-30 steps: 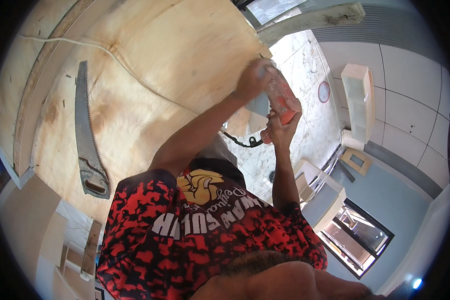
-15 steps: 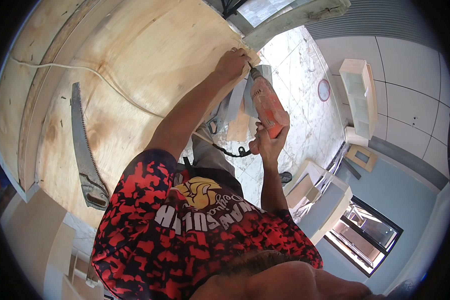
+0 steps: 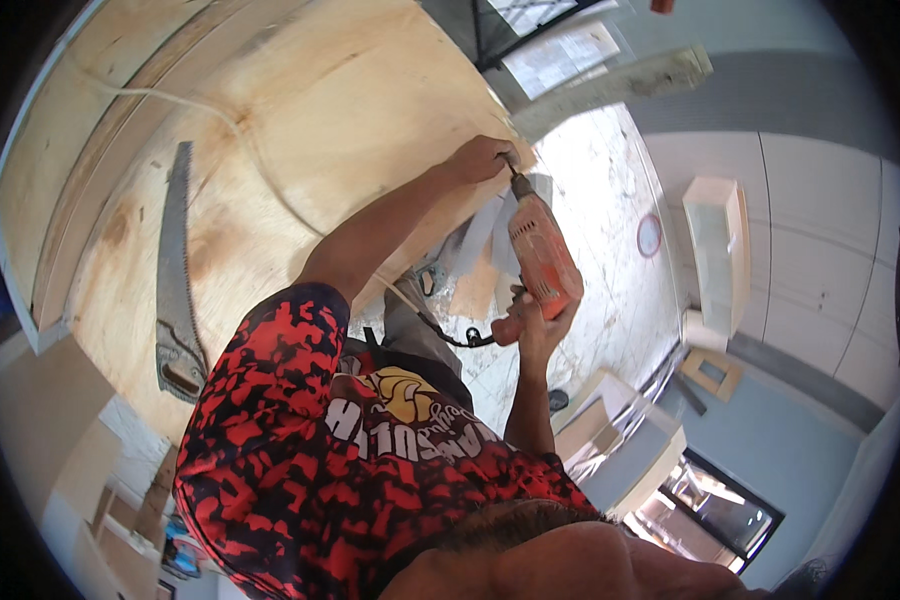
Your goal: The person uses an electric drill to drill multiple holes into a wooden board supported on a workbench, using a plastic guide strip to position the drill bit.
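My right hand (image 3: 542,325) is wrapped around the handle of a dusty orange power drill (image 3: 545,250). The drill's chuck (image 3: 522,186) and thin bit point away from me, at the edge of a large plywood sheet (image 3: 370,110). Beside the bit's tip, my left hand (image 3: 482,160) is closed at the sheet's edge. Whatever its fingers pinch is too small to make out. A handsaw (image 3: 177,260) lies on the plywood to the left, its handle toward me.
A pale cord (image 3: 260,165) runs across the plywood, and a black cord (image 3: 455,340) hangs below the drill. Offcuts (image 3: 480,285) lie under the sheet's edge. A weathered board (image 3: 620,92) juts out at the far side. White box units (image 3: 715,250) stand right, over marble-look tiles (image 3: 610,230).
The whole view has shifted and turned slightly. My left hand's fingers have curled in closer at the bit's tip. The drill stays in my right hand at the plywood edge.
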{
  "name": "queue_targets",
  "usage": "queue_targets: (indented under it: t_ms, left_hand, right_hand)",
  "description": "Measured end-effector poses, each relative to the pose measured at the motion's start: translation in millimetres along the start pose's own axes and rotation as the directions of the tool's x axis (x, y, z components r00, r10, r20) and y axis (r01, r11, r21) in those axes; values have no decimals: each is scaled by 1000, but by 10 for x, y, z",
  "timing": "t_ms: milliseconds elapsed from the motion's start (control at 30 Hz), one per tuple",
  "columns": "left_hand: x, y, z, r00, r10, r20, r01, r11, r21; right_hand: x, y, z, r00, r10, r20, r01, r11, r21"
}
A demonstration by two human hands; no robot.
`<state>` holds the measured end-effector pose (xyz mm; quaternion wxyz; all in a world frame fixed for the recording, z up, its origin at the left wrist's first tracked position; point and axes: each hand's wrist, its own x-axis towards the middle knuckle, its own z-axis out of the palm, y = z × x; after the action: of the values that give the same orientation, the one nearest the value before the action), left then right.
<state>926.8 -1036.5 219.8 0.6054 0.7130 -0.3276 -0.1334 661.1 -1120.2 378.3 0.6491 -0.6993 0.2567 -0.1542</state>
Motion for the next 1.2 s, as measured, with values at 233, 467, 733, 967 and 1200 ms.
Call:
queue_targets:
  t_ms: [233,467,733,967,1200]
  left_hand:
    - [-860,216,-570,948,-291,-128,164,792,-588]
    - [-2206,730,-1756,642,-238,-729,298,953,-48]
    - [-3655,1373,-2656,421,97,-902,703,593,392]
    - [-4852,1856,-1359,514,-203,-834,640,738,214]
    - [-5279,1864,-230,662,-316,-679,525,843,120]
  right_hand:
    - [-283,-200,87,993,12,115,-10,1000,-15]
    - [-704,-419,233,953,-8,302,9,1000,0]
    - [-575,-409,137,687,-200,699,515,813,-273]
    - [-761,-1363,686,139,209,968,755,610,-240]
    - [-1003,-1384,939,8,375,927,844,495,-207]
